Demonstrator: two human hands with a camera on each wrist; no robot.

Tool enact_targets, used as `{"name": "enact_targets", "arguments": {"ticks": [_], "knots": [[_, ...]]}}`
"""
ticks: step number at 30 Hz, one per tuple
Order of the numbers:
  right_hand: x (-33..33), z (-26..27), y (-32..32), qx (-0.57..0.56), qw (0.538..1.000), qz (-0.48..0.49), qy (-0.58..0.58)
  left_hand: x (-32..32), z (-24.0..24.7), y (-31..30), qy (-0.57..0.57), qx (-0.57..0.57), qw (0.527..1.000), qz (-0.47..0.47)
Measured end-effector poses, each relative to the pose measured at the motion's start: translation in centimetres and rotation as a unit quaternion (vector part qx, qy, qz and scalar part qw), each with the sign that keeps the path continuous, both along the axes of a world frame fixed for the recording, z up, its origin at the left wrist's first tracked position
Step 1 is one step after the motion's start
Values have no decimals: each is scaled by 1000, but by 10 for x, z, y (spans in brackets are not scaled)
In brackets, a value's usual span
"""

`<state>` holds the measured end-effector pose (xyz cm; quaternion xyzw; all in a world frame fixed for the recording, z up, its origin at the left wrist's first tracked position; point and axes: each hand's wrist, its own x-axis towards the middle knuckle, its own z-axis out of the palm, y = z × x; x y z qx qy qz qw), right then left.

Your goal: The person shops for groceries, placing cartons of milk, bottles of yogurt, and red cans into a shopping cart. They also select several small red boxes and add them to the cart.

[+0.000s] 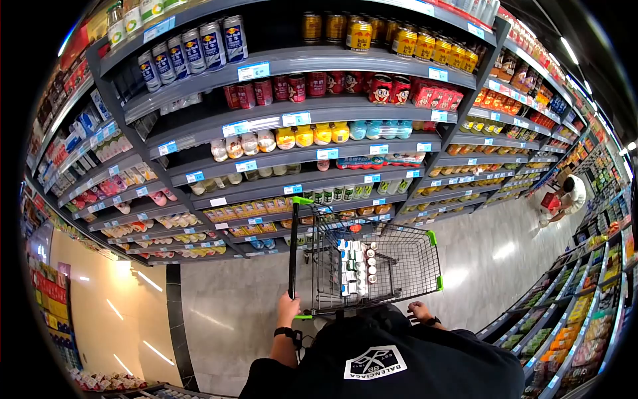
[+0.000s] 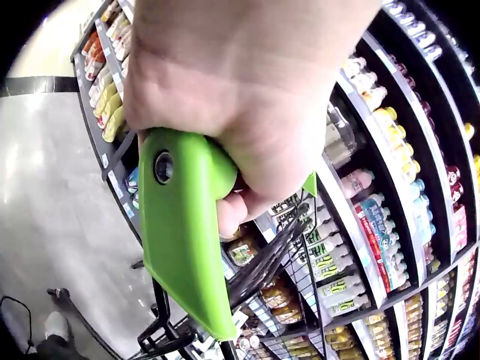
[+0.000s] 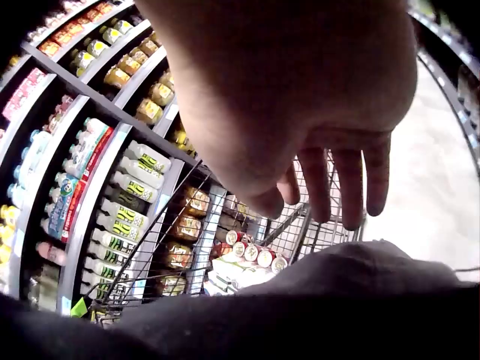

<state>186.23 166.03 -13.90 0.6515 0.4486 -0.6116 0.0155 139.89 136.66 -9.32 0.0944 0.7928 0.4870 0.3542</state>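
My left hand [image 1: 288, 309] grips the end of the black handlebar [image 1: 294, 253] of a wire shopping cart [image 1: 412, 251]. In the left wrist view its fingers curl round the bar beside the green plastic end piece [image 2: 180, 225]. My right hand [image 1: 420, 311] hangs beside the cart's near side and holds nothing; its fingers [image 3: 347, 184] point loosely downward in the right wrist view. Inside the cart lie white-and-blue packs [image 1: 350, 269] and a row of small cans [image 1: 371, 263] with pale tops.
Ahead runs a long drinks shelf [image 1: 292, 60] with blue cans [image 1: 194, 50], gold cans [image 1: 425, 46] and bottles. To the right, a person [image 1: 570, 196] with a red basket [image 1: 550, 203] is in the aisle. More shelving [image 1: 571, 299] lines the near right side. Grey floor [image 1: 212, 299] lies left of the cart.
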Motion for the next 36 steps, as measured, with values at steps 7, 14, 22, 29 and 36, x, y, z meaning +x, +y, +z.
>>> {"name": "enact_targets", "arguments": {"ticks": [7,14,22,29,36], "knots": [[-67,39,131,353,916,188,26,5,25,8,104,-127,986,-35],[-242,288,267,539,794,143,240,1,23,35,245,-256,933,-62],[-399,443,337,738,559,107,364,-15,234,233,470,43,878,-85],[-449,458,363,725,633,92,253,-26,380,396,500,166,840,-132],[-375,404,322,671,509,-32,539,-59,404,504,578,209,788,-36]]}}
